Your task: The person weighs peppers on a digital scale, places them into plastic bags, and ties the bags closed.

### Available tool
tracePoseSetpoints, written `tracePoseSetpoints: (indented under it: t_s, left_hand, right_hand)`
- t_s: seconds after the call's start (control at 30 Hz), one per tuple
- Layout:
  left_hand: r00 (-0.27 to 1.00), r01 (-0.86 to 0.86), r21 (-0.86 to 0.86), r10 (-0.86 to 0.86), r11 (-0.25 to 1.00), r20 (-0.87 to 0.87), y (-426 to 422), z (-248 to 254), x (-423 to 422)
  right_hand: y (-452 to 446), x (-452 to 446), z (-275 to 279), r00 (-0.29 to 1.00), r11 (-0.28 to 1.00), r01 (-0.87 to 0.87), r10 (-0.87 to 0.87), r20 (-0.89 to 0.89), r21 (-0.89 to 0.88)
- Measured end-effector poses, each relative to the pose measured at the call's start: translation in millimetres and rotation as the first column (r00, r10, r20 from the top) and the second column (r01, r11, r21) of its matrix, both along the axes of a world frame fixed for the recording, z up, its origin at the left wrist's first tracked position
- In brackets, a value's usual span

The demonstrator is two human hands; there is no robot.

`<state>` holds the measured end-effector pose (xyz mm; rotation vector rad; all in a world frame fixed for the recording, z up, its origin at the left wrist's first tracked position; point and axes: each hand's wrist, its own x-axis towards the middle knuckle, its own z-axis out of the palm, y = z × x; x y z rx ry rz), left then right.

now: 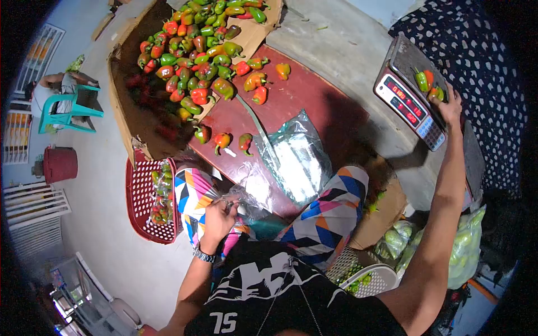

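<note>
At the right, my right hand [450, 108] is on the digital scale [407, 101], with its fingers closed around a green and orange pepper [436, 93]. Two more peppers, one green [421, 81] and one orange, lie beside it on the scale's plate. Red digits glow on the display. Low over my lap, my left hand [219, 219] pinches a crumpled clear plastic bag [249, 193]. A stack of clear plastic bags [300, 159] lies flat on the red table [330, 92] in front of me.
A cardboard box [124, 106] spills a heap of peppers [196, 61] onto the table. Several loose peppers lie near its edge. A red basket [137, 196] with bagged peppers stands at left. Bagged produce [468, 246] sits at lower right. A person [53, 89] is near a teal chair [73, 106].
</note>
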<state>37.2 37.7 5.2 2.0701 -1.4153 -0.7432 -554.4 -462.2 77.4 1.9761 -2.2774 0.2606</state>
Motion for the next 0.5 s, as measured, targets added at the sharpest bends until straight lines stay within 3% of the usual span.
tracePoseSetpoints:
  t_s: [0.1, 0.13, 0.2, 0.3, 0.4, 0.5]
  left_hand:
    - [1.000, 0.024, 0.003, -0.024, 1.000, 0.021, -1, 1, -1]
    - [1.000, 0.023, 0.041, -0.024, 0.999, 0.021, -3, 4, -3]
    - [0.999, 0.019, 0.110, -0.022, 0.994, 0.026, -9, 10, -2]
    - [0.999, -0.006, 0.046, 0.008, 0.999, -0.039, -2, -3, 3]
    - [0.999, 0.003, 0.102, -0.008, 0.995, 0.043, -5, 6, -2]
    - [0.997, 0.029, 0.056, -0.033, 0.998, 0.063, -5, 5, -2]
  right_hand:
    - [-36, -51, -44, 0.973, 0.977, -0.214, 0.215, 0.086, -0.025]
    - [-27, -36, -41, 0.987, 0.997, -0.078, 0.074, 0.142, 0.023]
    - [-20, -26, -45, 0.980, 0.994, -0.105, 0.106, 0.168, -0.015]
    - [-5, -4, -49, 0.984, 0.991, -0.077, 0.092, 0.150, -0.106]
    - [5, -4, -62, 0.995, 0.966, -0.082, 0.095, 0.039, -0.247]
    - [21, 23, -55, 0.998, 0.942, 0.058, -0.059, 0.007, -0.331]
